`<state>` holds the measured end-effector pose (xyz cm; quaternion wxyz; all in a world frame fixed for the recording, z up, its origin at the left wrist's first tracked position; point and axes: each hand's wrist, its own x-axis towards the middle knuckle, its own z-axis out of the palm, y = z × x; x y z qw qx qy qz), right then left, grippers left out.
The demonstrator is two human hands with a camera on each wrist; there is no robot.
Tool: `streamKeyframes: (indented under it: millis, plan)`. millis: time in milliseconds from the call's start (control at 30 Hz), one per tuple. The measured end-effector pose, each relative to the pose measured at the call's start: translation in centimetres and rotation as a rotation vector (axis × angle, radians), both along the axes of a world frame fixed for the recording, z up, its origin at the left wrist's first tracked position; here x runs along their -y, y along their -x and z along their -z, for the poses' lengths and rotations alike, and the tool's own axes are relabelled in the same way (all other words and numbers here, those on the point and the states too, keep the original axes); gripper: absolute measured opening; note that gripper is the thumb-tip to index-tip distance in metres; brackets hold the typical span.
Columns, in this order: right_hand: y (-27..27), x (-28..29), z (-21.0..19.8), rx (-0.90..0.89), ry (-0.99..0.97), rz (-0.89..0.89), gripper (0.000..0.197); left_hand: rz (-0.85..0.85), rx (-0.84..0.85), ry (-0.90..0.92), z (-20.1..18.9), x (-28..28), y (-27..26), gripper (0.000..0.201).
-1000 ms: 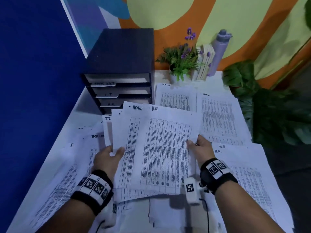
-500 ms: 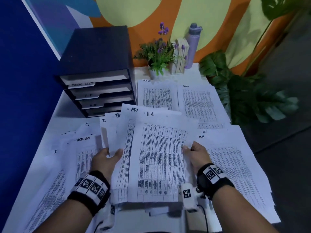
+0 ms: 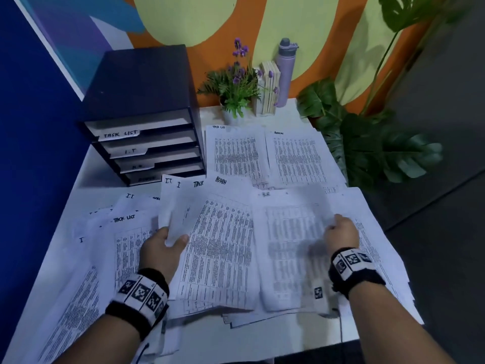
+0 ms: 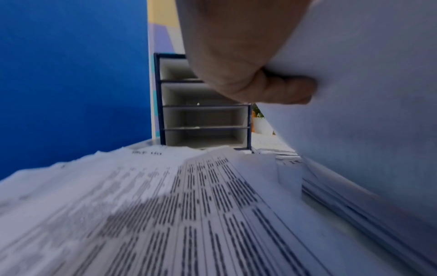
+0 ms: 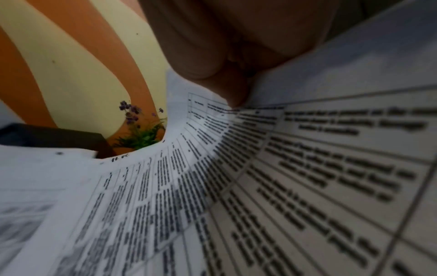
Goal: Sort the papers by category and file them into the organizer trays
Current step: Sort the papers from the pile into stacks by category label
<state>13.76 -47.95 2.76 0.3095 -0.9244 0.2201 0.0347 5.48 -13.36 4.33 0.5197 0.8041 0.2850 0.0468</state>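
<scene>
The H.R. sheet (image 3: 291, 248) in the right hand (image 3: 339, 233) is motion-blurred — its table text unreadable. The lowest label on the organizer (image 3: 143, 178) is too dim to read. The left hand's fingers (image 4: 283, 89) are partly hidden behind the held stack (image 3: 217, 248).

Loose papers (image 3: 237, 153) cover most of the bench (image 3: 86, 177); the organizer (image 3: 143, 114) blocks the far left corner (its tray mouths face open), and a potted plant (image 3: 236, 88) and bottle (image 3: 286, 72) line the far edge.
</scene>
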Motion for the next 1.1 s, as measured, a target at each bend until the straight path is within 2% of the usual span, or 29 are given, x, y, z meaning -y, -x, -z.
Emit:
streamKeyframes:
  millis: [100, 233, 267, 367, 400, 433, 467, 533, 600, 633, 767, 800, 867, 900, 967, 1033, 1100]
  plan:
    - [-1.1, 4.1, -0.3, 0.01, 0.177, 0.027, 0.011, -0.012, 0.022, -0.026, -0.6, 0.2, 0.0, 0.026]
    - [-1.5, 7.5, 0.0, 0.001, 0.277, 0.084, 0.015, -0.018, 0.04, -0.005, -1.2, 0.8, 0.1, 0.025]
    - [-1.5, 7.8, 0.0, 0.021, 0.316, 0.089, 0.021, -0.016, 0.045, 0.007, -1.3, 1.1, 0.1, 0.024]
    - [-1.5, 6.5, -0.3, 0.037, 0.418, 0.028, 0.055, -0.017, 0.056, 0.068, -1.7, 1.9, 0.3, 0.022]
    - [-1.6, 5.5, -0.6, 0.052, 0.38, -0.033, 0.057, -0.021, 0.05, 0.097, -1.8, 2.1, 0.3, 0.021]
    - [-1.7, 4.1, -0.8, 0.097, 0.253, -0.11, 0.053, -0.022, 0.042, 0.134, -1.9, 2.3, 0.4, 0.019]
    - [-1.7, 2.5, -0.9, 0.126, 0.033, -0.177, 0.045, -0.021, 0.03, 0.174, -1.9, 2.5, 0.4, 0.016]
    - [-0.8, -0.8, -1.3, 0.061, -0.437, -0.243, 0.032, -0.023, 0.013, 0.23, -2.0, 2.8, 0.4, 0.014]
    - [0.4, -3.6, -1.2, -0.043, -0.717, -0.223, 0.015, -0.039, 0.01, 0.256, -2.3, 3.1, 0.4, 0.012]
    - [0.8, -4.5, -1.0, -0.054, -0.771, -0.205, 0.009, -0.043, 0.007, 0.241, -2.5, 3.2, 0.4, 0.01]
    - [0.7, -4.5, 0.5, 0.021, -0.75, -0.108, 0.034, -0.085, 0.024, 0.193, -2.7, 3.0, 0.6, 0.021]
    - [0.6, -4.1, 0.6, 0.029, -0.739, -0.114, 0.033, -0.101, 0.026, 0.187, -2.6, 2.8, 0.7, 0.02]
    - [0.7, -3.5, 0.5, 0.024, -0.756, -0.132, 0.013, -0.119, 0.017, 0.16, -2.3, 2.4, 1.0, 0.014]
    - [0.8, -3.4, 0.5, 0.02, -0.79, -0.134, 0.009, -0.119, 0.007, 0.145, -2.3, 2.3, 1.2, 0.014]
    - [1.1, -3.4, 0.5, -0.003, -0.84, -0.116, 0.027, -0.123, 0.0, 0.15, -2.1, 2.2, 1.4, 0.016]
    - [1.4, -4.0, 0.2, -0.023, -0.864, -0.116, 0.03, -0.125, 0.009, 0.171, -2.2, 2.5, 1.6, 0.017]
    - [1.7, -4.8, 0.3, -0.035, -0.892, -0.136, 0.027, -0.1, 0.02, 0.191, -2.5, 2.8, 1.8, 0.008]
